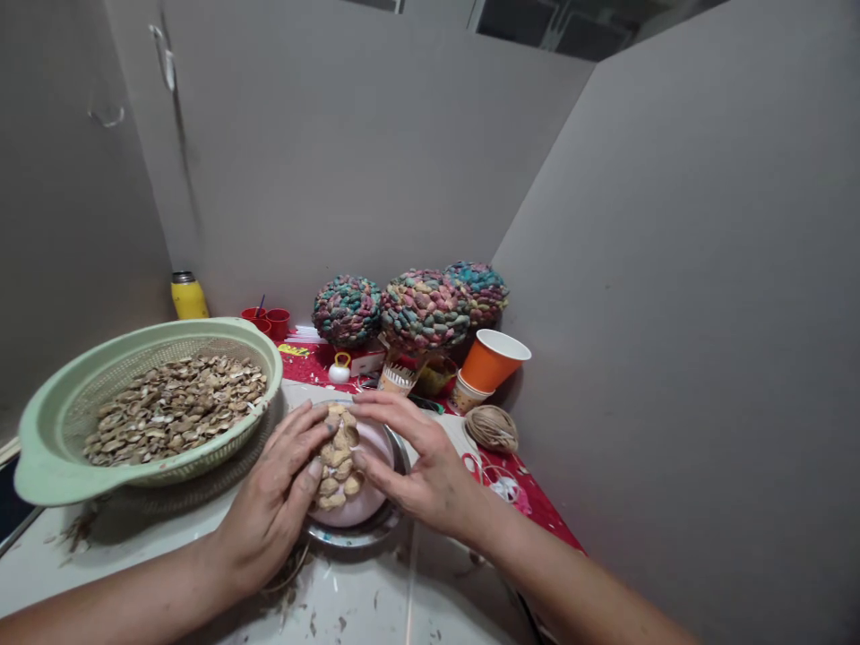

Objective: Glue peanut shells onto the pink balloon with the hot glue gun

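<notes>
Near, on white tabletop [376, 596] w/ scattered shell bits: shiny metal bowl [342, 537], ctr., holding smooth pale-pink rounded form [368, 502]. Peanut shells [339, 461], tan & bumpy, cover part of its top; their band runs approx. near–far, far end a bit to the R. Form itself looks round, so long axis can't be told.

L hand [275, 493] cups the shells' L side, fingers extended, slightly bent, touching; R hand [426, 466] arches over R side, thumb & fingers apart, fingertips at or v. near shells (contact unclear). Neither grips.

L: green plastic colander [50, 479], mesh sides, w/ lots of loose brown shell halves [178, 408].

R, on red cloth [547, 511]: tan twine bundle [493, 428]. Beyond: orange paper cup [487, 363], tilted, atop patterned cups [463, 399]; another patterned cup [396, 381] w/ white sticks.

Far: 3 multicolored knobbly balls [425, 309]; far L, small red cups [278, 322], one w/ thin dark stick, & yellow bottle [189, 298], dark cap. Gray panels [336, 161] behind.
</notes>
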Motion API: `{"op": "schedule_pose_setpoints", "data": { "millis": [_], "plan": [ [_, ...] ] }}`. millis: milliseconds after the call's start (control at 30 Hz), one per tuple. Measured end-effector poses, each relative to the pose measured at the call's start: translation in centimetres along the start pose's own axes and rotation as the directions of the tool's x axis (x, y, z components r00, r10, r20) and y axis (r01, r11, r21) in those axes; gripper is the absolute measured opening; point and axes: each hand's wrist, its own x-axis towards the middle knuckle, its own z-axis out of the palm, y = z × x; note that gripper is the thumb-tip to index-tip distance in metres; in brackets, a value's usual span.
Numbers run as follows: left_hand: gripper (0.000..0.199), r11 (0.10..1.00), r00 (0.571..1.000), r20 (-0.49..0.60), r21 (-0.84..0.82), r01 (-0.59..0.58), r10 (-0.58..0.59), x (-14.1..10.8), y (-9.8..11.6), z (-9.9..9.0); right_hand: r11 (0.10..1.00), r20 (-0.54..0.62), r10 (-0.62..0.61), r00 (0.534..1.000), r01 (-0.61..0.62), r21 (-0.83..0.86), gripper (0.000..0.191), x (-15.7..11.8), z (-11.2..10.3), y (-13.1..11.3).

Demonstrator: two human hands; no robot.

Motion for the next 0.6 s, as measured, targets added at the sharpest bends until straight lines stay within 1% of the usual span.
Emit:
{"op": "schedule_pose_setpoints", "data": {
  "millis": [67,100,167,233,300,367,600],
  "plan": [
    [0.041,1.000,1.000,-0.008,-0.011,-0.004,0.004,-0.1,-0.1,0.1,0.991,-0.028,-0.127,0.992,0.126,-0.038,0.020,0.1,-0.5,-0.4],
    [0.042,1.000,1.000,-0.013,-0.018,-0.008,0.007,-0.1,-0.1,0.2,0.982,-0.009,-0.179,0.984,0.178,-0.069,0.015,0.3,-0.7,-0.7],
    [0.042,0.999,1.000,-0.020,-0.032,-0.021,0.021,-0.1,0.0,0.2,0.955,0.071,-0.259,0.963,0.266,-0.132,0.011,0.5,-1.0,-1.2],
    [0.042,0.999,0.999,-0.023,-0.041,-0.034,0.033,-0.1,0.2,0.2,0.930,0.148,-0.299,0.943,0.323,-0.179,0.010,0.8,-1.0,-1.4],
    [0.041,0.998,0.999,-0.021,-0.041,-0.037,0.036,0.0,0.3,0.2,0.919,0.213,-0.294,0.932,0.337,-0.206,0.011,0.9,-0.9,-1.3],
    [0.041,0.999,0.999,-0.015,-0.030,-0.038,0.037,0.0,0.2,0.3,0.923,0.258,-0.267,0.929,0.323,-0.209,0.012,0.9,-0.8,-1.0],
    [0.039,0.995,0.995,-0.020,0.019,-0.102,0.102,0.0,-0.3,0.9,0.924,0.361,-0.233,0.903,0.322,-0.208,0.013,1.1,-1.3,-1.0]
  ]
}}
